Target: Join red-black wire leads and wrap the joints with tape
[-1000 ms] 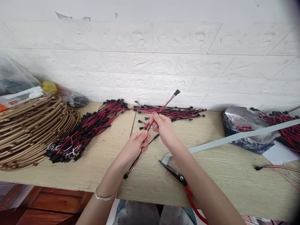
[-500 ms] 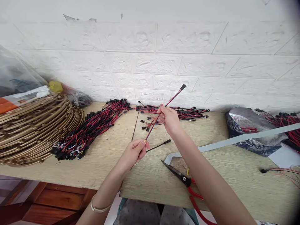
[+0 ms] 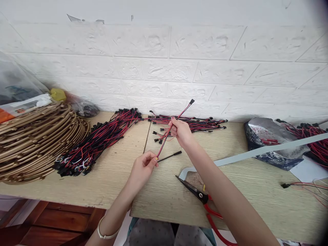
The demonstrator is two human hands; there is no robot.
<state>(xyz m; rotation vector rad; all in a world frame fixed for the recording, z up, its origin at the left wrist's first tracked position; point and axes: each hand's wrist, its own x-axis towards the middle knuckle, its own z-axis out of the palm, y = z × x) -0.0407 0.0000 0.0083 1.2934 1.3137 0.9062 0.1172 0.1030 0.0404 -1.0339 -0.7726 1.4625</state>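
Observation:
A thin red-and-black wire lead with a black connector at its upper end is stretched slantwise between my hands. My right hand pinches it partway up, below the connector. Lower down, my left hand grips the same lead between thumb and forefinger. A black cable end with a thicker tip sticks out to the right beside my left fingers; where it starts is hidden by them. Behind my right hand lies a spread of similar wire leads. Red-handled scissors rest on the table under my right forearm.
A large bundle of wire leads lies to the left, beside stacked golden hoops. A pale flat strip runs from the scissors' tips to the right, past a patterned bag. A white brick-patterned wall stands behind the table.
Both hands have shifted slightly; the lead's connector end has dropped and moved left. My left hand sits a little lower on the left. The hold on the lead is the same.

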